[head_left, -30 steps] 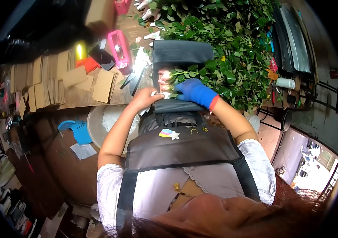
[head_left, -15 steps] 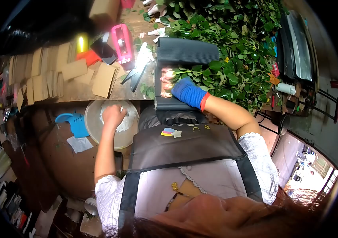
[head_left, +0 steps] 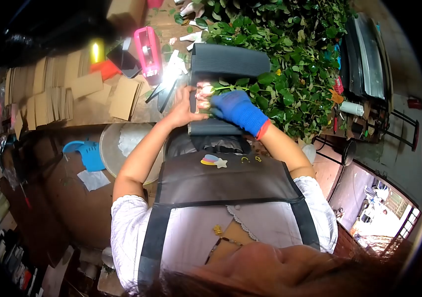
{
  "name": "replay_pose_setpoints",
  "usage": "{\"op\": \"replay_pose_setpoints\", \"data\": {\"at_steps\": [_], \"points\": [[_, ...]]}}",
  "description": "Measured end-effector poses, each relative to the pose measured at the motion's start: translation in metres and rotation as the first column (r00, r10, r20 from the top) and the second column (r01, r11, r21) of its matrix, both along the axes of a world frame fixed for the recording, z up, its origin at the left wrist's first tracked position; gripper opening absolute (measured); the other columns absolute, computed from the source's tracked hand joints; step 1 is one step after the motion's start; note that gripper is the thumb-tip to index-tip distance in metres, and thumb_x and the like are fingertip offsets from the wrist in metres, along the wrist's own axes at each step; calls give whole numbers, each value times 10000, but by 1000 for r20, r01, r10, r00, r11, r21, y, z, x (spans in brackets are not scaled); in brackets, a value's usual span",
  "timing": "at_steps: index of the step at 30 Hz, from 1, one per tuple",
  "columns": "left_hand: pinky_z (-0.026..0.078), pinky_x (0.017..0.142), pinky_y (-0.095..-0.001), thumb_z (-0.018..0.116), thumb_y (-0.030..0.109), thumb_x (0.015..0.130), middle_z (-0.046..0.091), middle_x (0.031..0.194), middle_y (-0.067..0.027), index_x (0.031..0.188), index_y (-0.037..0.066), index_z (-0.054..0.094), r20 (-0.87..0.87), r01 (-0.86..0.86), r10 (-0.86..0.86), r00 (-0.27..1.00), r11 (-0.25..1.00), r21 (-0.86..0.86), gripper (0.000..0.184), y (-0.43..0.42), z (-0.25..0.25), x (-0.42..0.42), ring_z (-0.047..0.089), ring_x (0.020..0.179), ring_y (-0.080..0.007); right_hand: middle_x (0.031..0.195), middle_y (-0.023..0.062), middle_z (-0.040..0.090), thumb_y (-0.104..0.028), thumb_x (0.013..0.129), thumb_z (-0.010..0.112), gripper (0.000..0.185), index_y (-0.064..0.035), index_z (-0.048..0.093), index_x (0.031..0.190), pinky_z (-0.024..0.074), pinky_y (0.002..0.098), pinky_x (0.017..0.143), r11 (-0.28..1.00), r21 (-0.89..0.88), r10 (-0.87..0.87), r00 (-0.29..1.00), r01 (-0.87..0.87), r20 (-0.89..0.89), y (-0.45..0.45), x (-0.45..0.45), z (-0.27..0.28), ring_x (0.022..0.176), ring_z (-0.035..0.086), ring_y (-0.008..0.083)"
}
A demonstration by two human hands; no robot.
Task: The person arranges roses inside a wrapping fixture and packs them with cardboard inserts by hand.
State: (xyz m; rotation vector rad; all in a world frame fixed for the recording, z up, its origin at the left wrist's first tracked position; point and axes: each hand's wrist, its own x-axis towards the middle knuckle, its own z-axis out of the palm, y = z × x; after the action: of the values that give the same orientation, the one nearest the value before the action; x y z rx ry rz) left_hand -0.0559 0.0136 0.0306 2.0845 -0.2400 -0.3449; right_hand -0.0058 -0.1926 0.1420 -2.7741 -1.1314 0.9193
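Pink-and-cream roses lie with their heads in a short column on the dark ribbed wrap, their leafy stems running right. My left hand is bare and comes up against the left side of the heads, thumb and fingers spread apart around them. In a blue knitted glove with a red cuff, my right hand lies over the roses from the right. Its fingers are bent in on a rose, partly blurred. Close left of my left hand are black-handled scissors, half lost in glare.
A heap of leafy stems covers the right of the table. At left lie cardboard pieces, a phone and a pink tape dispenser. Below the table edge are a round tub and a blue plastic piece.
My left hand has risen from the round tub to the rose heads on the table. My right hand stays at the roses, its fingers slightly shifted. The whole view has moved a little.
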Motion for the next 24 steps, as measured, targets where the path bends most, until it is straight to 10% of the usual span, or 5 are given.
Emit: {"op": "replay_pose_setpoints", "data": {"at_steps": [6,10,14,16,24], "points": [[211,1186,-512,916,463,627,242,1460,-317,1422,49,295,25,61,-62,998,998,28,1090,-2,-4,7,173,1443,-472,928,112,728,-338,906,594,281,-138,645,1097,551,420,676,985,-169,29,995,-13,91,11,2,-46,806,719,301],[203,1186,-517,916,463,633,221,1463,-330,1425,49,288,10,48,-48,999,998,43,1092,0,-3,1,160,1444,-483,856,100,743,-219,873,592,183,-128,734,942,560,414,654,989,143,-4,968,-34,252,8,-6,-44,803,736,269],[212,1185,-497,899,492,649,264,1447,-319,1415,38,310,-26,48,-47,999,998,29,1068,-1,-1,3,201,1434,-463,926,123,731,-298,927,556,343,-267,619,1263,556,408,681,985,-147,106,988,-90,111,10,-2,-52,821,724,292],[232,1178,-478,883,497,674,306,1434,-301,1405,34,335,-115,16,-18,993,1000,-21,1024,1,5,7,250,1415,-445,908,129,726,-317,931,553,296,-233,635,1202,550,421,674,994,93,32,979,-52,201,12,-2,-37,807,716,304],[300,1133,-477,846,401,730,309,1454,-305,1376,95,466,104,-136,142,984,989,-59,809,-10,-23,-7,334,1358,-469,887,144,718,-343,903,575,244,-125,625,999,526,470,698,966,134,-239,961,222,135,-6,0,-31,828,701,334]]}}
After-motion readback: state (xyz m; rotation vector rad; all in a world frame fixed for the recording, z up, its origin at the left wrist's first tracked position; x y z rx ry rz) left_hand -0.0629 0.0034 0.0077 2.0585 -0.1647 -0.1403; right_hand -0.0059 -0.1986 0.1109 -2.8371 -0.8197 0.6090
